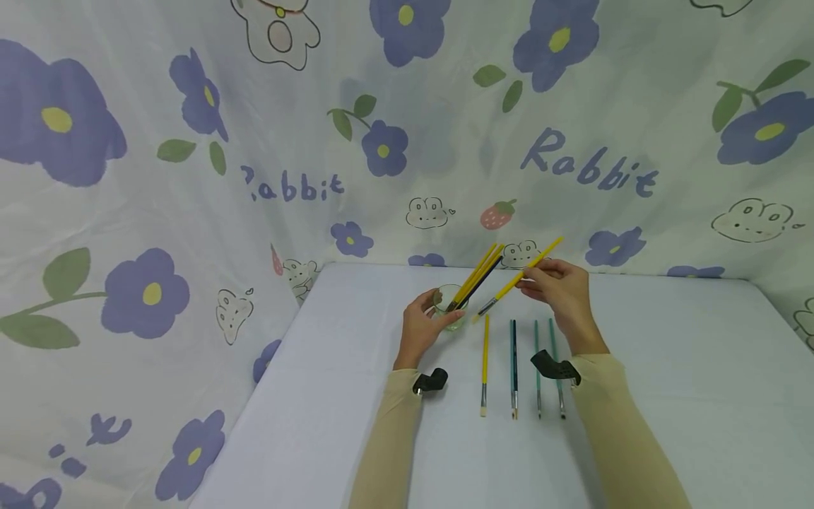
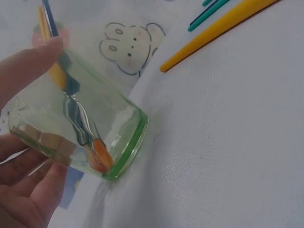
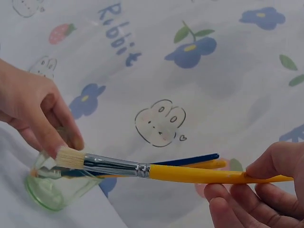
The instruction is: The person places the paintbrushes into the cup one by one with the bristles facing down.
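Observation:
My left hand [image 1: 422, 326] grips a greenish clear glass [image 2: 102, 123], thumb on one side and fingers on the other. The glass leans, and several paintbrushes [image 1: 475, 283] with yellow and dark blue handles stand in it, bristles down at its base. In my right hand [image 1: 559, 293] a yellow-handled paintbrush [image 3: 199, 174] is pinched between thumb and fingers. It slants with its pale bristles low, close to the glass's mouth; in the right wrist view the bristles overlap the glass.
On the white table [image 1: 305, 396], in front of the glass, several paintbrushes lie roughly side by side: a yellow one [image 1: 485, 360], a dark blue one [image 1: 516, 360] and teal ones [image 1: 537, 360]. A printed curtain [image 1: 445, 141] with flowers and rabbits hangs behind the table.

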Demonstrator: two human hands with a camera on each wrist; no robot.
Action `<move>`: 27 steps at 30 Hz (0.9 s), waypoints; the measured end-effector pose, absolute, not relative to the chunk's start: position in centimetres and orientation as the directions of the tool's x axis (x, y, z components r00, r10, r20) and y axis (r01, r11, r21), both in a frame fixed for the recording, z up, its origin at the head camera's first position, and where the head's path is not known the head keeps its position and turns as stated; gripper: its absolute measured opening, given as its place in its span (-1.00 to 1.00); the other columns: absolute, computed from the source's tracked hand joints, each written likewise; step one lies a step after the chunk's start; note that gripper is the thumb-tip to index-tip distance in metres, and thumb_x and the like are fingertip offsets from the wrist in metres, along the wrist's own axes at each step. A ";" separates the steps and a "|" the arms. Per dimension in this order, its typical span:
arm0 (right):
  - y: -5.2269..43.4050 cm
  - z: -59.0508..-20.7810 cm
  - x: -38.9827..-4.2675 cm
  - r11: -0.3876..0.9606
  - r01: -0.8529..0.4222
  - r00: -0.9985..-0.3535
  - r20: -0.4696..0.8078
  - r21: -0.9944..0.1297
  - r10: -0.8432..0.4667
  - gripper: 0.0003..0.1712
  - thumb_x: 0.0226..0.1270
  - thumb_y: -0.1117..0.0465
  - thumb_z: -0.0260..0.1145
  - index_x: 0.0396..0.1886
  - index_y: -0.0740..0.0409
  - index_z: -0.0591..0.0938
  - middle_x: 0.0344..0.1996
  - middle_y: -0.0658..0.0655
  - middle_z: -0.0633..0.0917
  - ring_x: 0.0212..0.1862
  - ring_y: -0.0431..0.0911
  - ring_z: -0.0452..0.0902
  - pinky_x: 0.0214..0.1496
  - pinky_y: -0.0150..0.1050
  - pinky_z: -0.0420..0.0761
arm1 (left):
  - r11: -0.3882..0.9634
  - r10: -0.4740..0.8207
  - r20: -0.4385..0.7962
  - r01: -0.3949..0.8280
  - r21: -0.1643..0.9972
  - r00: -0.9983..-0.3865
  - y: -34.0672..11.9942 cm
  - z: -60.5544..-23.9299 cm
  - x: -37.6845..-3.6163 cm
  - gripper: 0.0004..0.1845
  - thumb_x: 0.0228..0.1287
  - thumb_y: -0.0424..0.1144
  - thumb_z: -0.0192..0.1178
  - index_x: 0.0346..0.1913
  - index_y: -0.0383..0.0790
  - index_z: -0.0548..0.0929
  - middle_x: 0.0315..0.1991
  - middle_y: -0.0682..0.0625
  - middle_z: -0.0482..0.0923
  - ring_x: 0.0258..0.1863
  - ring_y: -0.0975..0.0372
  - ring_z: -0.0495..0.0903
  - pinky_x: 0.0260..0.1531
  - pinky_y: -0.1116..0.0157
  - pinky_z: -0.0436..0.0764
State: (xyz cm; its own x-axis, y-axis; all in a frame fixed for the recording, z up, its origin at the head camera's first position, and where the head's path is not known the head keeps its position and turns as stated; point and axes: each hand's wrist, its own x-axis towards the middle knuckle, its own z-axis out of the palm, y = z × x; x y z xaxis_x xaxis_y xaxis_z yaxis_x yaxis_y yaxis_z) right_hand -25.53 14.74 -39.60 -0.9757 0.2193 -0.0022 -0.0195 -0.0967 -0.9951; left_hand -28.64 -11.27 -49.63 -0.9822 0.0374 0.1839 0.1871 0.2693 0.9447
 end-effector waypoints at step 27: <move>10.8 -39.2 -27.2 -0.086 -0.080 -0.968 0.057 -0.993 0.243 -0.70 0.41 0.26 0.40 0.00 0.35 0.59 -0.36 -0.08 0.74 -0.35 -0.25 0.81 -0.16 -0.37 0.81 | 0.284 0.027 0.171 0.172 0.943 -0.985 -11.2 -49.4 -28.5 -0.12 0.04 -0.02 0.62 0.40 -0.29 0.53 0.36 -0.20 0.57 0.38 -0.04 0.56 0.42 0.04 0.57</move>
State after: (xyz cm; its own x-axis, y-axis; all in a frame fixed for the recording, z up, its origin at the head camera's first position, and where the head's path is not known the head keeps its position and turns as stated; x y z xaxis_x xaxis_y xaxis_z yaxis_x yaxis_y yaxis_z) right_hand -27.23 10.83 -39.19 -0.9684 0.2428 0.0567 -0.0797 -0.0863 -0.9931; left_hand -28.55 -11.24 -49.40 -0.9849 0.0271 0.1710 0.1716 0.2844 0.9432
